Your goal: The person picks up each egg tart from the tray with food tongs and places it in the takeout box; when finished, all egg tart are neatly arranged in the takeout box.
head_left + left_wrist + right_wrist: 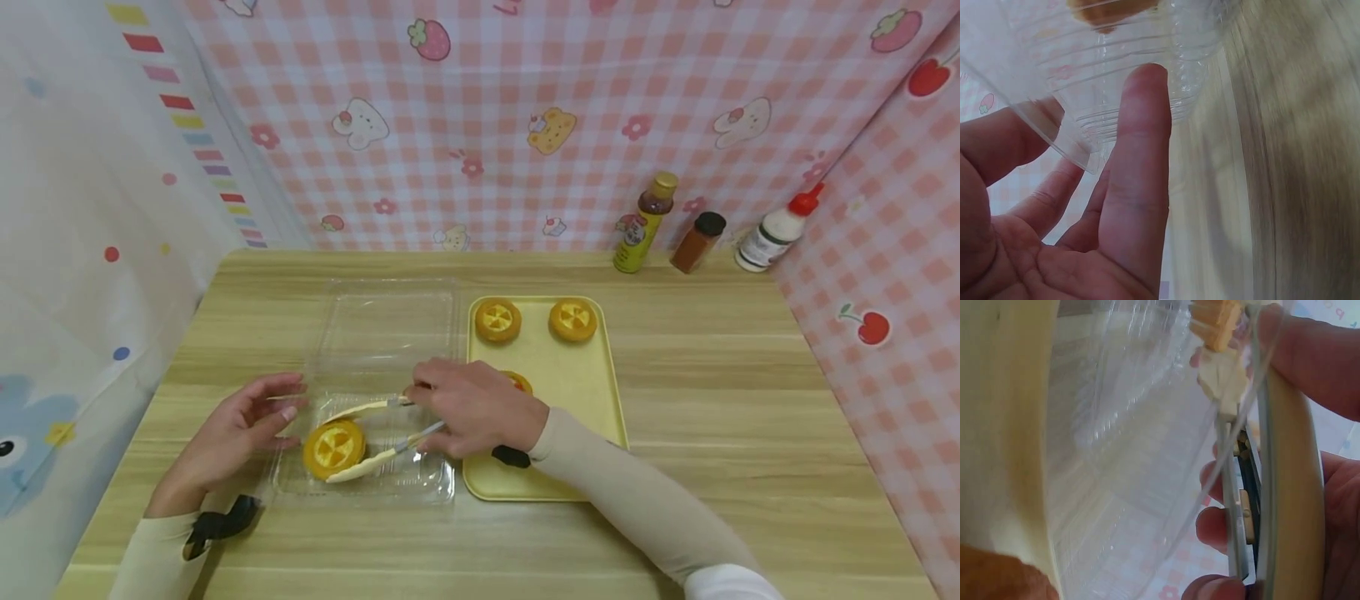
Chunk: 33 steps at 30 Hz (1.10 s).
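Note:
My right hand [483,408] grips a pair of tongs [397,450] with cream tips and metal arms. The tips lie on either side of a round golden tart [334,447] with yellow wedges on top. The tart is within the base of the clear hinged plastic box [438,479], at its left end. My left hand [240,425] is at the box's left edge. In the left wrist view its fingers [1138,162] are extended and spread about the clear wall, one lying against it. The right wrist view shows the tongs [1247,487] between thumb and fingers.
Right of the box lies a yellow tray [570,367] with a tart [498,321] and another tart [573,319] at its far end, plus one partly hidden tart [519,382]. A yellow-green bottle [637,233], a spice jar [697,243] and a red-capped bottle [772,233] stand behind.

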Motion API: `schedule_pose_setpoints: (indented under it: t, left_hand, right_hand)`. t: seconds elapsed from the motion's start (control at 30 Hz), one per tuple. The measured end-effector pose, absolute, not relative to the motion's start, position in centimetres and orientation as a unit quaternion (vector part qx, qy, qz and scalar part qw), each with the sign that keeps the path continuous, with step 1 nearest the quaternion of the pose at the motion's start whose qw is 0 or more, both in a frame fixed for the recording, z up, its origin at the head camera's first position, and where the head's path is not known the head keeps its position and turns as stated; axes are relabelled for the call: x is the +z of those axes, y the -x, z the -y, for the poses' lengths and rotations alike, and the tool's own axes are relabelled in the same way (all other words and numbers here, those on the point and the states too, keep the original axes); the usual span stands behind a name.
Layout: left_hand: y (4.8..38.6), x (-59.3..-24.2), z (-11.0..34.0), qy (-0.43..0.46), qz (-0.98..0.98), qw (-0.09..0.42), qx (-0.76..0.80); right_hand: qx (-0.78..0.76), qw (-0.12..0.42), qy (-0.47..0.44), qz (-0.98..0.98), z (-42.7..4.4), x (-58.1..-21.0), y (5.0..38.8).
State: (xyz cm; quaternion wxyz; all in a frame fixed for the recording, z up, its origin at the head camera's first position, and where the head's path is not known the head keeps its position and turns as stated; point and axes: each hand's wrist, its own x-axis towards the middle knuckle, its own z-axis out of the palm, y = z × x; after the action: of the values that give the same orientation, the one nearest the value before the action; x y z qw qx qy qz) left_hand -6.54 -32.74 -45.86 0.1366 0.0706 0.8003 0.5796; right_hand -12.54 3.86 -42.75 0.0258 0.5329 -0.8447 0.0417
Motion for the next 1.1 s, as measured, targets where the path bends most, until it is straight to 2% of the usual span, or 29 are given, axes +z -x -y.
schedule_pose_setpoints:
  t: [0.63, 1.1]
  left_hand:
    - [6.8, -45.9, 32.4, -0.072, -0.797, 0.142, 0.583]
    - [6.8, -45.8, 32.4, -0.066, -0.801, 0.145, 0.578]
  right_hand:
    - [0.007, 0.012, -0.519, 0.854, -1.6, -43.3, 12.0]
    - [0.048, 0.036, -0.497, 0.866, -4.3, -41.3, 12.3]
